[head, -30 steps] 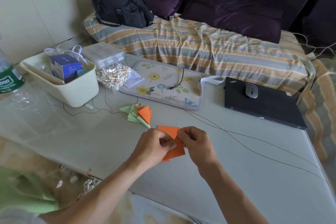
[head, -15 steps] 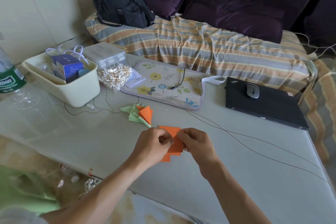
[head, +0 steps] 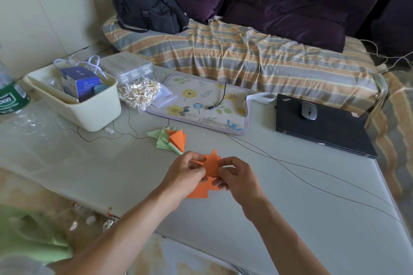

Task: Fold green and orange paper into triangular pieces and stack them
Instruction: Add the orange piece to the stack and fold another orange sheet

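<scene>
Two hands on one orange sheet, fold half made

Sofa (head: 245, 56) behind, striped cover, black bag (head: 149, 9) on it. Bench (head: 67, 163) pale, glossy. On it: laptop (head: 324, 129) far right with a mouse (head: 309, 110) on top, floral mat (head: 201, 105) centre, cream bin (head: 89, 114) left, thin wires trailing across.

Pile (head: 171, 140) of finished green and orange triangles lies just beyond the hands, loosely fanned, not squared.

Left hand (head: 185, 176) and right hand (head: 241, 181) both pinch the orange paper (head: 211, 164) held just above the bench near its front edge. Each grip is narrow, thumb and fingertips closed on the sheet. One point sticks up between the hands; a lower flap hangs under the left wrist.

Risks, as I judge them:
- Folding in the air, no flat backing: crease may run crooked and the triangle come out uneven.
- Fingers cover the fold line, so edge alignment is hard to check.
- Pile already fanned; an uneven piece could slide off it.
- Wire close by on the right could snag the paper.
</scene>
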Demonstrator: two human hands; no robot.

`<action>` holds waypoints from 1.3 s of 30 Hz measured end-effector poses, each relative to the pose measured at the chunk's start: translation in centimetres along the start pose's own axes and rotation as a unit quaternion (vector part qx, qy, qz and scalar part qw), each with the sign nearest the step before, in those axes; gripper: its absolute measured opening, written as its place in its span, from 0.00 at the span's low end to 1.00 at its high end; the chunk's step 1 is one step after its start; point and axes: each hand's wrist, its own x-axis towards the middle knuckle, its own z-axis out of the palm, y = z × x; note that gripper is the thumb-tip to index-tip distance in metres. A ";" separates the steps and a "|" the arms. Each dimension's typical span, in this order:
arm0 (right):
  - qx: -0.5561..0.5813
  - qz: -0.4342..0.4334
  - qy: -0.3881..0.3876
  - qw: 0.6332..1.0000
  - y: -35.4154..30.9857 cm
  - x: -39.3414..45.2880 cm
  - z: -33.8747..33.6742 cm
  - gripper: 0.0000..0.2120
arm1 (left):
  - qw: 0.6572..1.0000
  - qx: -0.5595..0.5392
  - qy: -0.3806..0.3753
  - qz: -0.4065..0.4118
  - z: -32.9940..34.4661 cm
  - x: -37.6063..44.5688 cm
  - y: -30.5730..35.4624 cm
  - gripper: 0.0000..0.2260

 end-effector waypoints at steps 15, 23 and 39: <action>0.003 -0.005 0.004 1.000 -0.4 -0.1 0.4 0.12 | 0.980 0.142 0.075 0.115 0.0 0.2 -0.6 0.08; 0.004 0.011 -0.014 1.000 -0.7 -0.4 0.4 0.13 | 0.964 0.205 0.087 0.147 0.1 0.1 -0.7 0.07; -0.052 -0.021 -0.057 0.997 -0.9 -0.7 0.6 0.15 | 0.945 0.246 0.118 0.181 0.0 0.4 -1.2 0.05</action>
